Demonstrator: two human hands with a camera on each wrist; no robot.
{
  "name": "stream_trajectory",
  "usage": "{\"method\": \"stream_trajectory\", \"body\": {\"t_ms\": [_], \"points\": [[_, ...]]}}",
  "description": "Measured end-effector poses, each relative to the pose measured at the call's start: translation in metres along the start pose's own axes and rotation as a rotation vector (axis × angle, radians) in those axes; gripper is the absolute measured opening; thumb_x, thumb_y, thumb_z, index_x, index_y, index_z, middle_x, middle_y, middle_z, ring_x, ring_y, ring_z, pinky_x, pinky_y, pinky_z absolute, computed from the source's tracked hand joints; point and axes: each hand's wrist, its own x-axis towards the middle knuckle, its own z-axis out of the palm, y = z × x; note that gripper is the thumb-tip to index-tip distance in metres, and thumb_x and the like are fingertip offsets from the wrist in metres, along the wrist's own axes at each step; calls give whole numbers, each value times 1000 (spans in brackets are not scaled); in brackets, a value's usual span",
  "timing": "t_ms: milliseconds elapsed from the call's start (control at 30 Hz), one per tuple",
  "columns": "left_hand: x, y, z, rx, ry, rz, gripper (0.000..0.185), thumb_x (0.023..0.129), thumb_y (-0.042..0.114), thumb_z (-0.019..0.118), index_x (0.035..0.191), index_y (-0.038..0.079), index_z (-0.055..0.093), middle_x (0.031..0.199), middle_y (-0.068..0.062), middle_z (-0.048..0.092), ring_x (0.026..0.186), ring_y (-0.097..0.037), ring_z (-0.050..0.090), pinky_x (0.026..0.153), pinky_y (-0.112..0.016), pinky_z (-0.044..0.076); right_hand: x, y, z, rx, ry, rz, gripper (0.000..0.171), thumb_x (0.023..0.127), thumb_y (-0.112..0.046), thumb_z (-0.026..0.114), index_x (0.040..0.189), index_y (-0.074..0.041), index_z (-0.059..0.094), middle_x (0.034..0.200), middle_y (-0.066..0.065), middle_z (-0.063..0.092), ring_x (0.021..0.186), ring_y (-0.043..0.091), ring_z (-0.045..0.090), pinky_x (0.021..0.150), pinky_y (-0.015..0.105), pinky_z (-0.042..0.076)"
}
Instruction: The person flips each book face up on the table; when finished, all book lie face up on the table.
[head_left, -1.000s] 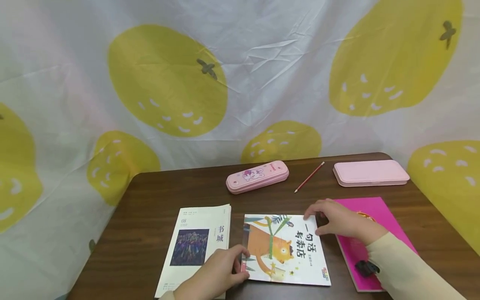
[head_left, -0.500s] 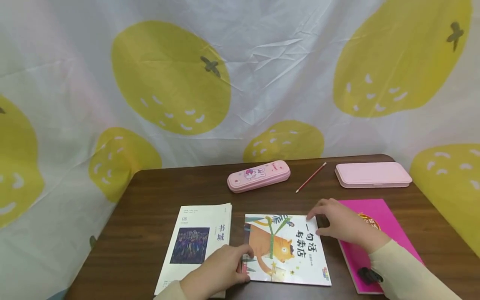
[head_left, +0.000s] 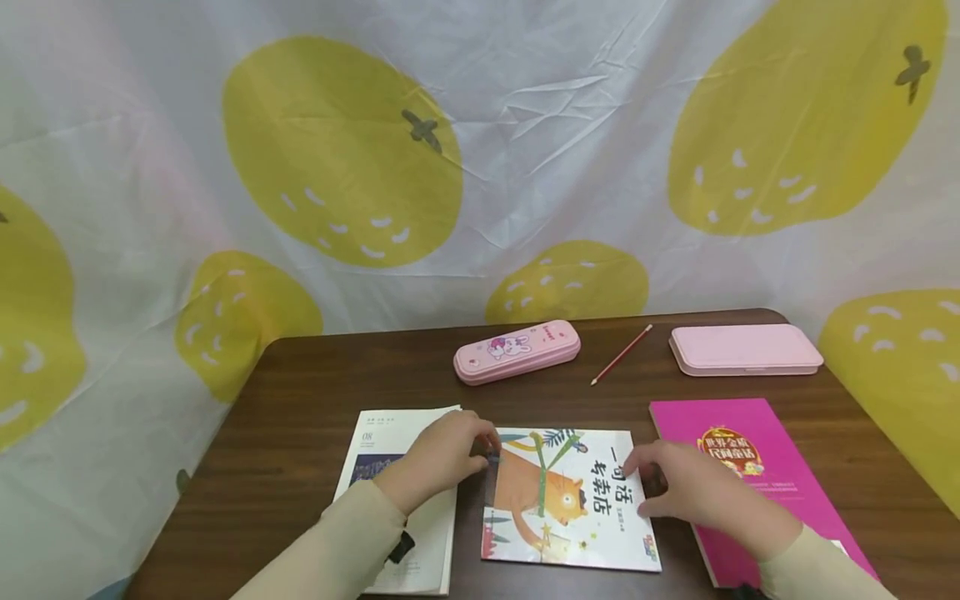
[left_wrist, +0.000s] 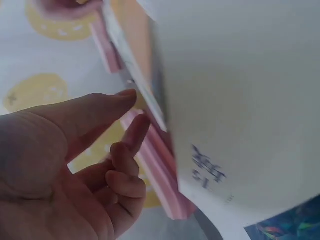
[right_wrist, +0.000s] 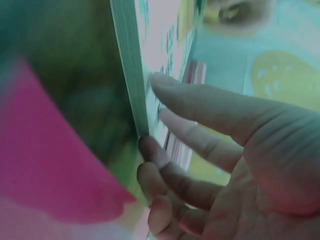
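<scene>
A square picture book [head_left: 562, 521] with an orange animal on its cover lies flat on the table between both hands. My left hand [head_left: 442, 454] is at its upper left corner, reaching over a white magazine [head_left: 420, 542]. In the left wrist view the thumb and index finger [left_wrist: 137, 132] stand slightly apart beside the book's edge, gripping nothing. My right hand [head_left: 690, 496] is at the book's right edge, its fingers loosely bent. In the right wrist view the thumb [right_wrist: 195, 100] lies against the cover, and the other fingers are near the page edges. The magazine is partly hidden by the left forearm.
A magenta book [head_left: 787, 492] lies under the right forearm. Towards the back are a pink rabbit pencil case [head_left: 517, 354], a red pencil [head_left: 622, 354] and a plain pink case [head_left: 746, 348]. A lemon-patterned curtain [head_left: 562, 167] hangs behind the brown table [head_left: 322, 375].
My left hand has moved from the picture book's lower left corner up to its upper left corner. My right hand has slid down along the right edge. The book has barely shifted.
</scene>
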Motion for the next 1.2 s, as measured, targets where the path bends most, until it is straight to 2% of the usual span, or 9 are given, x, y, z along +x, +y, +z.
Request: {"method": "stream_trajectory", "body": {"t_ms": [233,367,467,600,900,1033,1200], "points": [[17,-11,6,67,10,-5,17,85,17,84,102,20,79,97,0,66,83,-11,58,74,-29,51,-19,-20,8,-16,-18,152,47,62,-25,98,97,-24,67,83,-9,59,74,9,50,64,31,44],[21,-13,9,81,2,6,18,85,20,85,102,22,79,104,0,66,84,-11,56,76,-28,51,-29,-27,13,-37,-26,198,51,60,-28,98,98,-28,64,80,-11,54,68,6,46,60,28,40],[23,-14,10,77,-4,1,17,85,20,86,101,22,79,111,-1,65,91,-13,59,82,-31,53,-31,-31,15,-46,-45,221,54,59,-31,100,98,-28,63,79,-11,53,69,7,46,62,29,41],[25,-15,12,72,-9,2,17,85,20,86,100,21,79,115,0,67,101,-16,64,89,-34,55,-32,-32,17,-67,-52,217,59,56,-33,101,100,-26,62,81,-11,53,73,8,47,65,32,42],[22,-18,15,43,-21,-1,19,86,21,85,104,18,78,116,0,68,108,-20,66,98,-38,54,-35,-31,22,-74,-32,216,59,55,-33,101,98,-27,61,81,-11,53,73,8,47,64,32,42],[19,-17,14,41,-21,-29,19,85,22,86,102,18,77,112,-1,67,101,-18,64,94,-37,54,-32,-29,21,-76,10,179,57,56,-25,101,100,-25,65,85,-10,58,78,10,53,66,34,46],[12,-11,16,137,-39,-29,20,86,26,85,103,20,75,106,0,64,87,-13,59,81,-34,55,-29,-23,17,-73,41,150,55,57,-15,99,102,-23,69,91,-7,62,83,12,57,68,35,50]]}}
